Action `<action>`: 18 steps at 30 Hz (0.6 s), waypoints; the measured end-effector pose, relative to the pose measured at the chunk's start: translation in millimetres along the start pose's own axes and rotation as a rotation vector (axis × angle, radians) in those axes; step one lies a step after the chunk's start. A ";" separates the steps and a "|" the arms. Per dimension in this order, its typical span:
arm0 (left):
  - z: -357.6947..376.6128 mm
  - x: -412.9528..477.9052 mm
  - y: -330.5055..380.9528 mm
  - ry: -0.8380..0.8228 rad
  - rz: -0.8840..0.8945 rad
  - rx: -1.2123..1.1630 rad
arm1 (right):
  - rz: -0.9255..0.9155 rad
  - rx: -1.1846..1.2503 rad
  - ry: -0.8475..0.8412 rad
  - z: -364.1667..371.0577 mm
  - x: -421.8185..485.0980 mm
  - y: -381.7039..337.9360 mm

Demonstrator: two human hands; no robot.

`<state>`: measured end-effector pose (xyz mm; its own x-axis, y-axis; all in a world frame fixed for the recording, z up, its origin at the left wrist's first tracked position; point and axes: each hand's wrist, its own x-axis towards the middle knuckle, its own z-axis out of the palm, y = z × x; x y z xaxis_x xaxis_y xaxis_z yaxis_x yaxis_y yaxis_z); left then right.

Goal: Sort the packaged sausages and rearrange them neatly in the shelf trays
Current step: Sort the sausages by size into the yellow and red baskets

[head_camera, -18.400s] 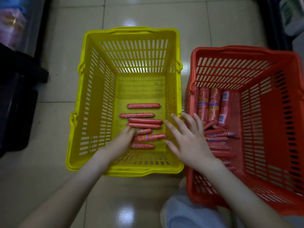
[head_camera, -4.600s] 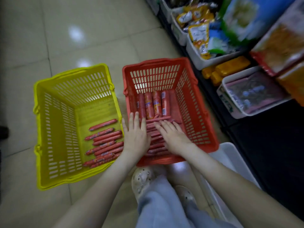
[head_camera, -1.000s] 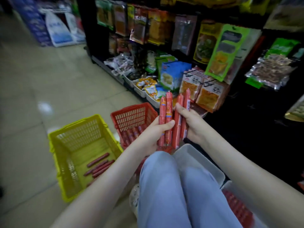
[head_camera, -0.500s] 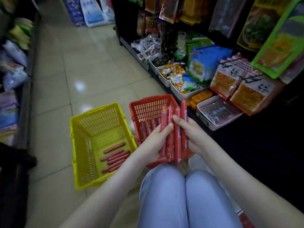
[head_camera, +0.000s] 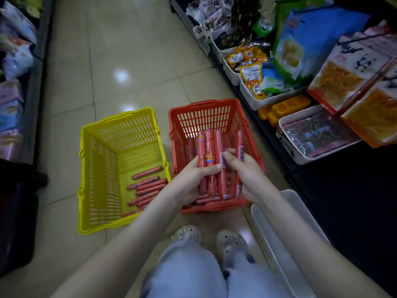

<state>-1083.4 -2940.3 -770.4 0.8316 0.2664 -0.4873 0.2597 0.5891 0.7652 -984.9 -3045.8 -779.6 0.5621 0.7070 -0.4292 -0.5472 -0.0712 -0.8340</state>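
My left hand [head_camera: 191,179] grips a bundle of long red packaged sausages [head_camera: 209,151], held upright over the red basket [head_camera: 206,110]. My right hand [head_camera: 247,173] holds one more sausage [head_camera: 238,145] at the bundle's right side, fingers touching the bundle. More sausages lie in the bottom of the red basket, mostly hidden by my hands. Several thinner red sausages [head_camera: 148,183] lie in a row in the yellow basket [head_camera: 101,168] to the left. A white shelf tray [head_camera: 285,237] sits on the floor by my right forearm.
Shelf trays of snack packs [head_camera: 253,67] and a tray of dark packets [head_camera: 315,134] line the right. Hanging bags [head_camera: 352,67] stand above them. Another shelf runs along the left edge. My knees and shoes are below; tiled aisle floor [head_camera: 129,50] stretches ahead.
My view has tilted down toward the baskets. Both hands have lowered the sausage bundle over the red basket, and my right hand has shifted one sausage apart to the right.
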 end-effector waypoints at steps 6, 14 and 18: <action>-50.2 19.2 -23.1 0.189 -0.049 -0.093 | -0.036 -0.427 0.116 -19.1 43.3 46.1; -140.3 35.4 -32.2 0.362 0.081 -0.100 | -0.170 -1.636 -0.425 -47.9 135.3 126.7; -169.7 44.2 -37.3 0.410 0.120 -0.100 | 0.031 -1.894 -0.720 -40.7 168.0 167.6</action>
<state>-1139.6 -2821.1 -891.8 0.5840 0.6065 -0.5396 0.1073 0.6012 0.7919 -956.9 -2967.6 -1005.7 0.0056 0.7530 -0.6580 0.9277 -0.2495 -0.2776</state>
